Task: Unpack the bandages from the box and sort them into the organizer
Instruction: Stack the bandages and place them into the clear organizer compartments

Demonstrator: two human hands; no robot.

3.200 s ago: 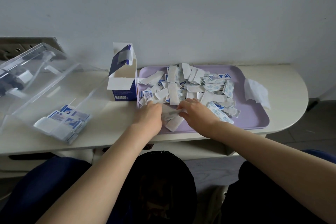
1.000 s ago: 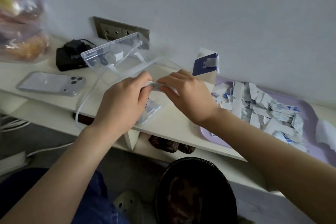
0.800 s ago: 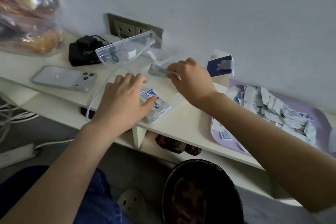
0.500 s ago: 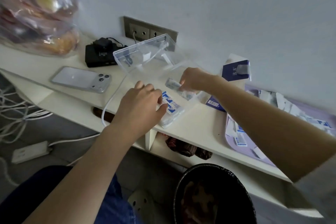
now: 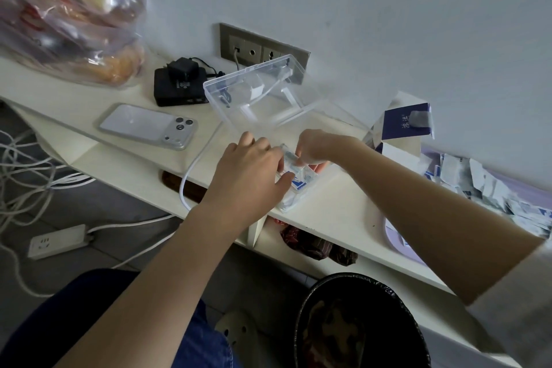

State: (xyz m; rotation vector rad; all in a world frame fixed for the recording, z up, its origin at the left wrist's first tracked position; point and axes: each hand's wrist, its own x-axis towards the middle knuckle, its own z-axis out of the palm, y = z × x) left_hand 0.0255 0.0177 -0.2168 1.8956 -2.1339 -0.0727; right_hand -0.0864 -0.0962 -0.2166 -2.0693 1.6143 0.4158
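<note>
Clear organizer (image 5: 254,92) now receiving: right hand (image 5: 316,149) has carried bandages (image 5: 291,158) over from purple tray (image 5: 397,236) (plenty left there), grip pinched on them; left hand (image 5: 251,176) flat, steadying earlier stack on worktop (image 5: 334,206).

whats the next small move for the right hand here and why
Probably let go of the small wrapped bandages and draw the right hand back toward the purple tray. They already sit against the stack in the clear plastic organizer, steadied by the left hand; many remain loose on the tray.
</note>
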